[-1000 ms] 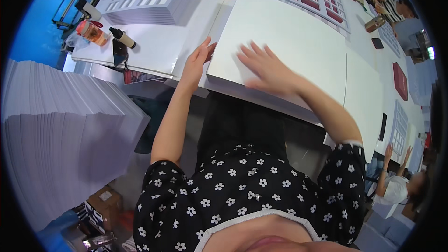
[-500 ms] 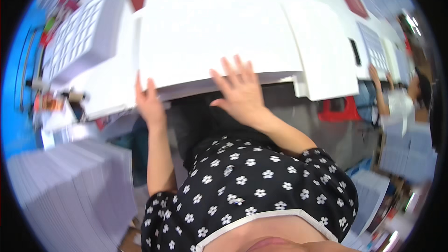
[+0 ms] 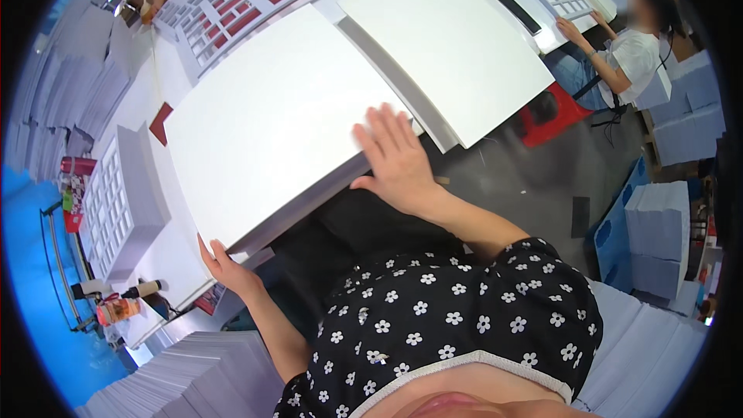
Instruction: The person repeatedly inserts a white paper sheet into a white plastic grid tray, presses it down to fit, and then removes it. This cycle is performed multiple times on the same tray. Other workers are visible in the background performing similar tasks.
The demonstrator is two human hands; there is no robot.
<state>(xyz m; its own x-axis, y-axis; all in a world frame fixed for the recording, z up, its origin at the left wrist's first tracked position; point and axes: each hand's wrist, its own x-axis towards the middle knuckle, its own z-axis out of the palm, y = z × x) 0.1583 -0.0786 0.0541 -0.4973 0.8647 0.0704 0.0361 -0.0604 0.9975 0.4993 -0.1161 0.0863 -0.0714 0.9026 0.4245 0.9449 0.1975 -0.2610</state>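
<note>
A large white flat panel [image 3: 271,124] with a thick grey near side lies on the table in front of me. My right hand [image 3: 398,166] rests its stretched fingers over the panel's near right corner, thumb apart. At the near left corner is my left hand [image 3: 230,269], its fingers extended along the panel's edge and no grip visible; part of them is hidden by the angle. To the right lies a second white panel [image 3: 457,46], also showing a grey side, separated from the first by a narrow gap.
Grey compartment grids [image 3: 224,15] lie beyond the panel, and a stacked grid block [image 3: 124,201] stands left. A black phone-like slab [image 3: 518,14] is at right. A co-worker [image 3: 631,62] sits by a red stool [image 3: 546,116]. Stacks of pale sheets [image 3: 186,379] flank me.
My view has turned, so the panels now look slanted and more of the table's far side shows. Both hands stay at the panel's near corners, fingers still extended.
</note>
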